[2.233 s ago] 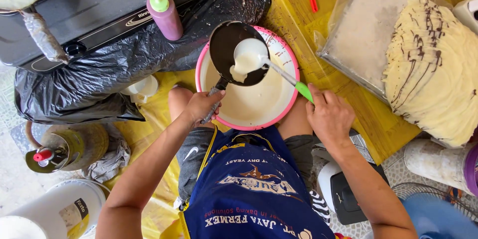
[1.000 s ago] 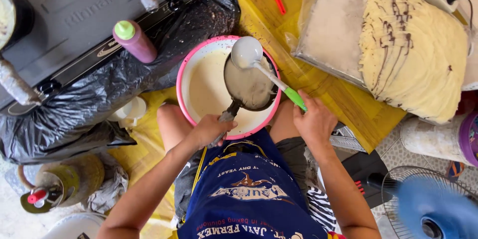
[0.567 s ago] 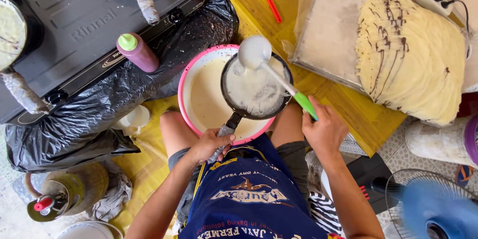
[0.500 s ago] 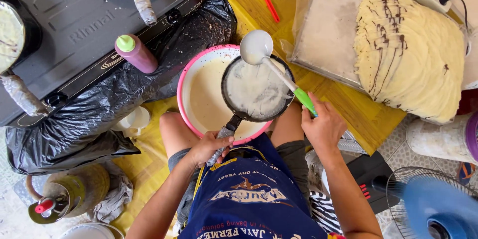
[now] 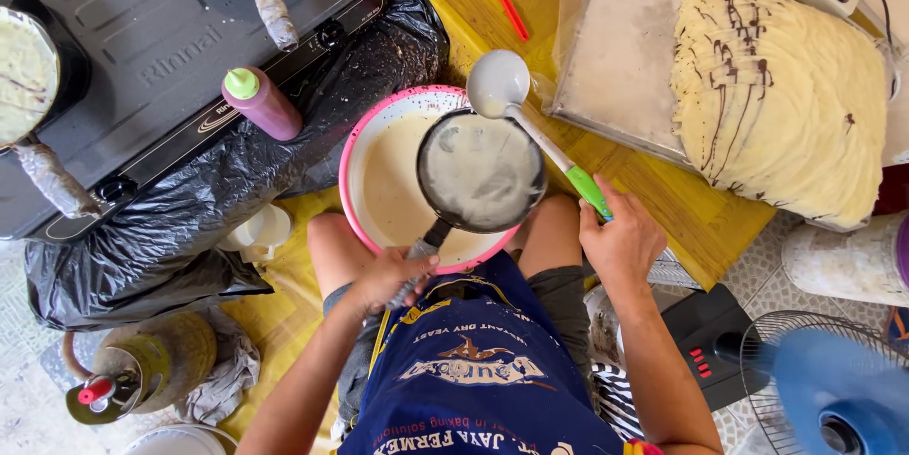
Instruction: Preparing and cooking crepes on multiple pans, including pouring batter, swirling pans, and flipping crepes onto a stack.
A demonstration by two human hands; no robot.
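Observation:
My left hand (image 5: 390, 280) grips the wrapped handle of a small black frying pan (image 5: 481, 171) coated with thin pale batter. The pan hangs level over a pink-rimmed bowl of batter (image 5: 371, 133) that stands between my knees. My right hand (image 5: 620, 239) holds the green handle of a white ladle (image 5: 499, 84). The ladle's cup is raised beyond the pan's far rim and looks emptied.
A grey two-burner stove (image 5: 170, 38) at the upper left carries two pans with batter. A maroon squeeze bottle (image 5: 260, 103) stands on black plastic sheeting (image 5: 237, 190). A stack of thin crepes with chocolate streaks (image 5: 786, 114) lies at the right. An electric fan (image 5: 824, 389) is at the lower right.
The ladle poured batter into the pan and then lifted away past its far rim. The batter has spread across the pan's bottom. The pan shifted right over the bowl.

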